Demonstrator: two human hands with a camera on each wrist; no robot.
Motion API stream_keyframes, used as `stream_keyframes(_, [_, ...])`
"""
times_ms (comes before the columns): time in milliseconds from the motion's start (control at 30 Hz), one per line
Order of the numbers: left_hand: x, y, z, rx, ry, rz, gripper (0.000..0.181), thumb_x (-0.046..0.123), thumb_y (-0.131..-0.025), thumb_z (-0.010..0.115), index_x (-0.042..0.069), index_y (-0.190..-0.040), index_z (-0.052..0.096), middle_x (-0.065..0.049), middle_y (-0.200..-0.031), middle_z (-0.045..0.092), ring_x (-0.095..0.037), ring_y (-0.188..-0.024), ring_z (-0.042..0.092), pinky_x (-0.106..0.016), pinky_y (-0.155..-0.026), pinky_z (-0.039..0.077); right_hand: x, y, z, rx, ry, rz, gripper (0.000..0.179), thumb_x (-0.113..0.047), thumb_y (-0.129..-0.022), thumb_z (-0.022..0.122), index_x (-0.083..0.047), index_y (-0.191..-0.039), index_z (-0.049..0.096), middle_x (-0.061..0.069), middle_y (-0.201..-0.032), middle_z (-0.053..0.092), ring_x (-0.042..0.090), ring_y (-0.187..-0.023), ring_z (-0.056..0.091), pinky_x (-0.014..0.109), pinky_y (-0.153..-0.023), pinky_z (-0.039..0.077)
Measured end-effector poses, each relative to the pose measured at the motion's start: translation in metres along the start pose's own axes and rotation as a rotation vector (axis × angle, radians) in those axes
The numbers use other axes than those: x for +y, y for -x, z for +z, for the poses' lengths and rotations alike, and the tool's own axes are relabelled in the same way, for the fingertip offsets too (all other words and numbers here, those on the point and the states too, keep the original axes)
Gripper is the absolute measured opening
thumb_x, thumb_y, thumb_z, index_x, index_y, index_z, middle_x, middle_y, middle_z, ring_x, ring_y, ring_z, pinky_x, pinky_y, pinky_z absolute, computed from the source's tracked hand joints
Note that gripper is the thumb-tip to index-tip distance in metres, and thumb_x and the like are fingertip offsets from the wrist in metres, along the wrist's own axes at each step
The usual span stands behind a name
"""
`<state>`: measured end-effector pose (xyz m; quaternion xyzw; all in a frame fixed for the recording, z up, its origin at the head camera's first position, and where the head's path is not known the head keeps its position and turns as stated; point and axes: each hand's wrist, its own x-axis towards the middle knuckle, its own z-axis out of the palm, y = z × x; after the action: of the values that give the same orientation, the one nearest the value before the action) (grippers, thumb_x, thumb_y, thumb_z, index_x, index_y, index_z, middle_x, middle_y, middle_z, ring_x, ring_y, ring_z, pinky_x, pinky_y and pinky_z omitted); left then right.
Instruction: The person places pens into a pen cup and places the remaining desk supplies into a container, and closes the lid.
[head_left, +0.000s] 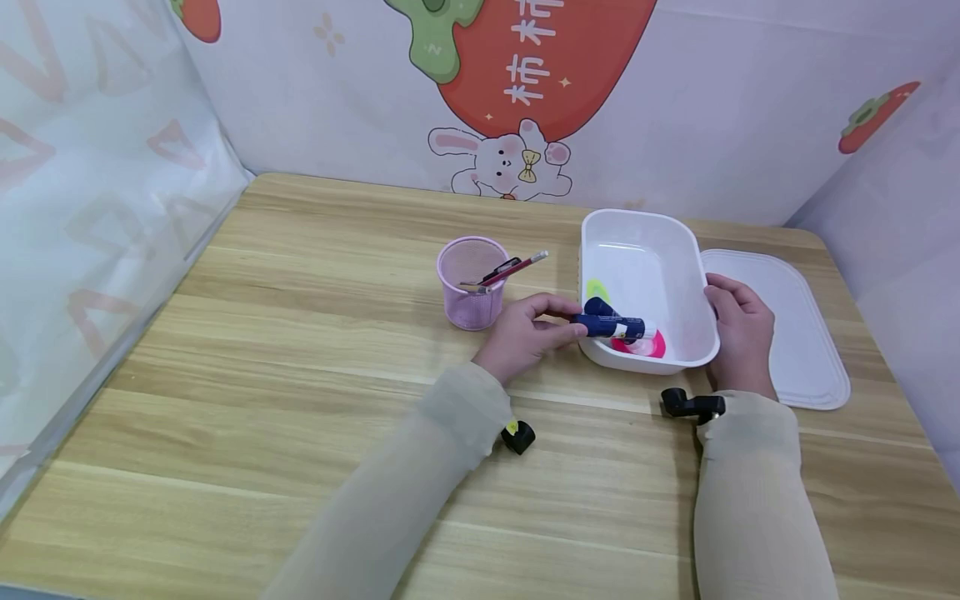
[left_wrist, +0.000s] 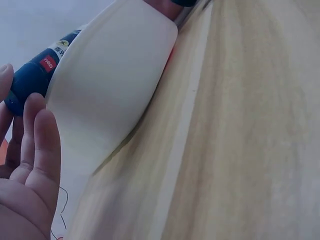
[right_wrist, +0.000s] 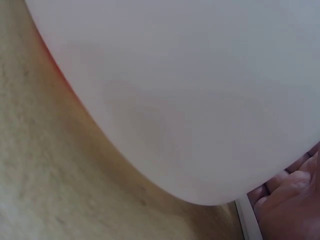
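Note:
In the head view my left hand (head_left: 528,333) pinches a dark blue glue stick (head_left: 611,326) by one end, over the near-left part of a white plastic box (head_left: 648,223). Its white end points right. The left wrist view shows the glue stick (left_wrist: 37,75) with a red label, above the box's wall (left_wrist: 110,65). Inside the box lie another dark blue piece (head_left: 597,307), a pink-red item (head_left: 658,343) and a yellow-green one (head_left: 597,289), partly covered by the glue stick. My right hand (head_left: 742,329) grips the box's right rim, its fingertips at the edge.
A pink mesh pen cup (head_left: 471,308) with a red pencil (head_left: 517,268) and other pens stands left of the box. The white lid (head_left: 802,333) lies flat on the wooden table (head_left: 300,375) to the right, partly behind my right hand. Printed cloth (head_left: 675,108) hangs behind.

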<state>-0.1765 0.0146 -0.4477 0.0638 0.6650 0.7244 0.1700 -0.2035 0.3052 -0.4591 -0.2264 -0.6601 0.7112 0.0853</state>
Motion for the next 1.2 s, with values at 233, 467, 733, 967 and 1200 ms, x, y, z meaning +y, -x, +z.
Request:
stream_keyframes(233, [-0.0002, 0.0009, 0.0042, 0.003, 0.059, -0.022, 0.024, 0.007, -0.087, 0.079, 0.007, -0.11, 0.072, 0.0, -0.112, 0.07, -0.015, -0.086, 0.069, -0.035, -0.085, 0.06, -0.0011, 0.0002, 0.0002, -0.007, 0.007, 0.009, 0.036, -0.031, -0.099, 0.065, -0.017, -0.132, 0.067, 0.0, -0.139, 0.056, 0.014, -0.123, 0.055, 0.013, -0.08, 0.054])
stream_keyframes(467, [-0.0009, 0.0003, 0.0034, -0.003, 0.027, -0.014, 0.024, 0.009, -0.087, 0.079, 0.01, -0.111, 0.073, 0.002, -0.11, 0.071, -0.015, -0.087, 0.07, -0.035, -0.085, 0.06, -0.0009, 0.0001, -0.0005, -0.016, 0.009, 0.015, 0.037, -0.032, -0.099, 0.065, -0.018, -0.133, 0.066, -0.001, -0.142, 0.055, 0.014, -0.126, 0.054, 0.013, -0.08, 0.054])
stream_keyframes(733, [0.001, 0.0016, 0.0027, 0.001, -0.012, -0.023, 0.025, 0.013, -0.087, 0.08, 0.013, -0.112, 0.073, 0.003, -0.109, 0.071, -0.016, -0.087, 0.069, -0.044, -0.09, 0.058, -0.001, 0.0003, 0.0003, -0.014, 0.0, 0.01, 0.036, -0.032, -0.099, 0.065, -0.017, -0.132, 0.067, -0.001, -0.141, 0.056, 0.014, -0.124, 0.055, 0.013, -0.08, 0.054])
stream_keyframes(967, [0.0005, 0.001, 0.0012, -0.005, -0.018, -0.014, 0.025, 0.014, -0.087, 0.08, 0.014, -0.111, 0.073, 0.001, -0.108, 0.07, -0.02, -0.09, 0.069, -0.045, -0.09, 0.058, -0.0026, 0.0007, 0.0011, -0.007, -0.002, 0.01, 0.035, -0.031, -0.099, 0.065, -0.017, -0.132, 0.067, -0.001, -0.14, 0.056, 0.014, -0.122, 0.055, 0.014, -0.08, 0.054])
stream_keyframes(1200, [-0.0009, 0.0003, 0.0008, -0.012, -0.041, 0.003, 0.024, 0.014, -0.087, 0.08, 0.013, -0.11, 0.074, 0.0, -0.108, 0.069, -0.018, -0.089, 0.068, -0.038, -0.087, 0.059, -0.0016, -0.0004, 0.0005, -0.011, 0.007, 0.031, 0.038, -0.033, -0.099, 0.065, -0.019, -0.134, 0.066, -0.002, -0.143, 0.054, 0.015, -0.126, 0.053, 0.013, -0.079, 0.054])
